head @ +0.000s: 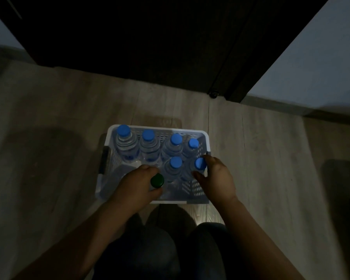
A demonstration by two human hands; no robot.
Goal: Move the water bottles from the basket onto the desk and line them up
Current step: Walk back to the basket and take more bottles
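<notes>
Water bottles [127,143] are standing upright in the white basket [156,127] on the floor [55,118]. Left hand [134,187] is gripping the green-capped bottle [157,180] below its cap, right hand [217,178] is curling round a blue-capped bottle [200,163]; both are looking full, heavy and slick, so necks are probably offering the surest hold

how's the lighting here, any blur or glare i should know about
Head view: very dim, underexposed; the door nearly black, the blue caps clearest. Head view: a soft shadow on the floor left of the basket, a small bright patch by its near edge. Head view: no glare; the left hand gripping the green cap and right hand gripping the rightmost blue cap look slightly soft.
</notes>
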